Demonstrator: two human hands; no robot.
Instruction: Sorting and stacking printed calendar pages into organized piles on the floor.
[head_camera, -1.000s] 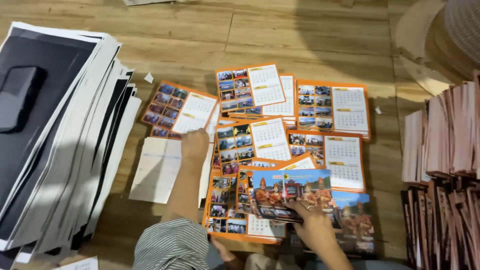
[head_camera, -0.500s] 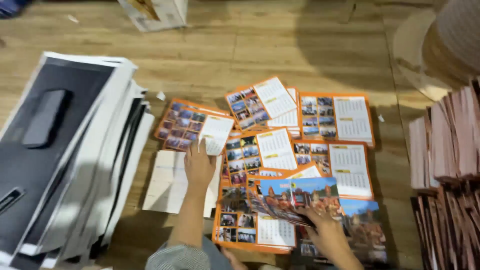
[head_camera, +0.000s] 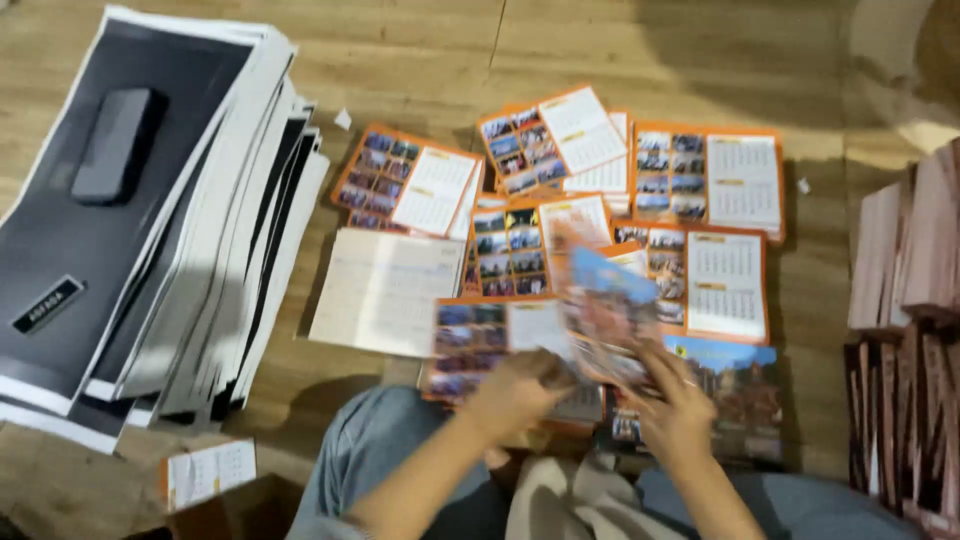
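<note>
At lower centre of the frame, a blurred orange-bordered printed calendar sheet (head_camera: 600, 320) is pinched between the left hand (head_camera: 515, 395) and right hand (head_camera: 675, 415), its long axis tilted upward above the orange-bordered sheet piles (head_camera: 725, 280).

Worn wooden plank floor (head_camera: 600, 40) in warm, dim light, shadowed far corner.

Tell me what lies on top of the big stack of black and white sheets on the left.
On the stack of sheets lies a dark oblong block, and nearer the front a small black label. What the lower sheets show is covered; only their edges stick out.
</note>
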